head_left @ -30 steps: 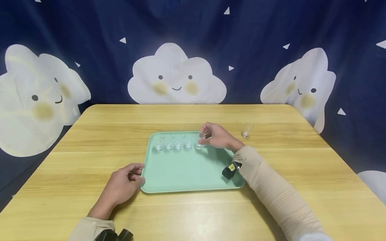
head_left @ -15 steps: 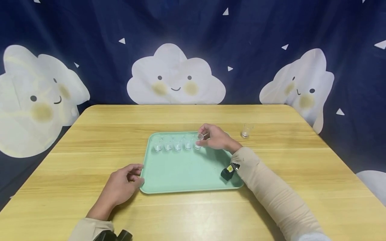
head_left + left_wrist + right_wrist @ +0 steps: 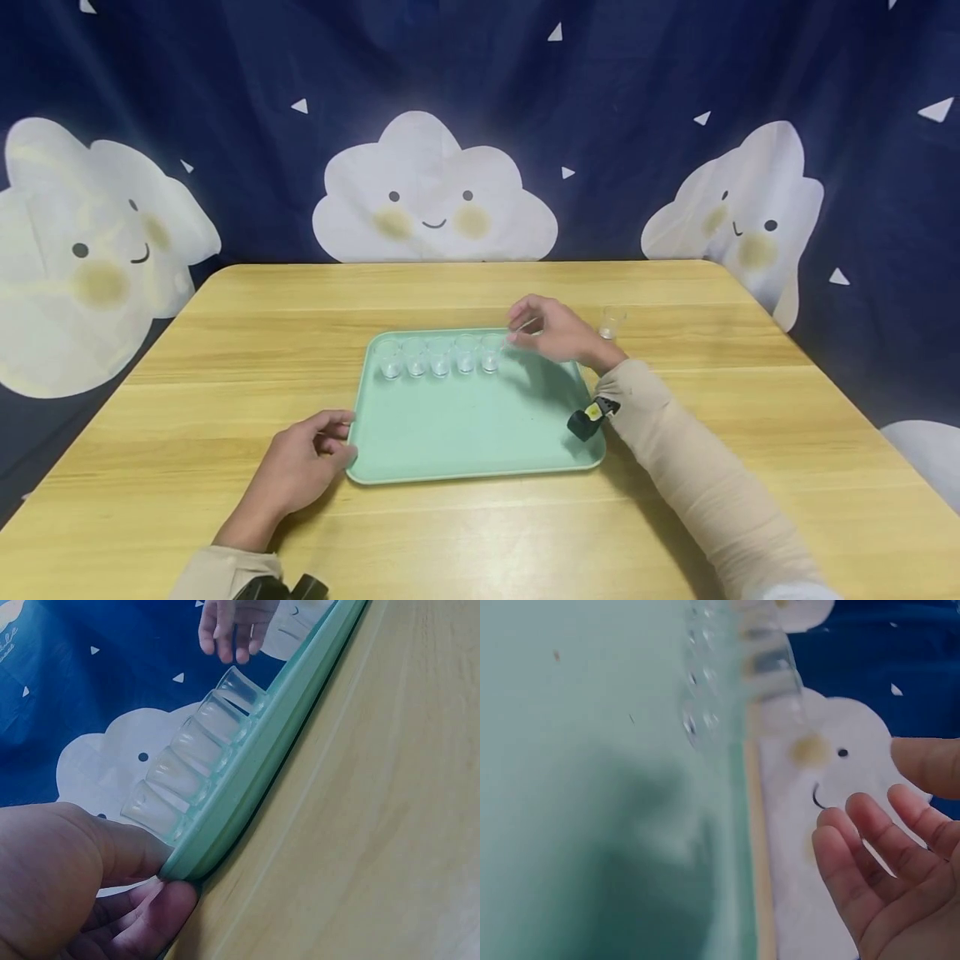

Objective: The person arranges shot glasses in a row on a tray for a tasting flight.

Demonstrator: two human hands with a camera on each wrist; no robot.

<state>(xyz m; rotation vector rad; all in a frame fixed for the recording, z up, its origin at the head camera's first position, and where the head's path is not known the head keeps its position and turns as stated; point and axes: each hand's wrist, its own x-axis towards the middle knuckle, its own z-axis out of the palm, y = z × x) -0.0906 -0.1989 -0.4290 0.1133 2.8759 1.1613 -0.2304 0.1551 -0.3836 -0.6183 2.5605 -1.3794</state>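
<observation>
A pale green tray [image 3: 465, 425] lies on the table, with a row of several small clear glasses [image 3: 440, 360] standing near its far edge. My left hand [image 3: 303, 454] holds the tray's left edge. In the left wrist view, its thumb and fingers meet the rim at a corner. My right hand [image 3: 558, 329] hovers over the tray's far right corner, apart from the rightmost glass [image 3: 490, 357]. The right wrist view shows that hand [image 3: 900, 862] with spread, loosely bent fingers and nothing in them. Another clear glass [image 3: 610, 321] stands beyond the right wrist, partly hidden.
The tray sits on a light wooden table [image 3: 187, 392]. Behind the table's far edge hangs a dark blue cloth [image 3: 600, 100] printed with white clouds. Black wrist devices [image 3: 588, 418] are worn over beige sleeves.
My right hand has let go of the rightmost glass, which stays on the tray, and has moved up and to the right. The left hand keeps its place at the tray edge.
</observation>
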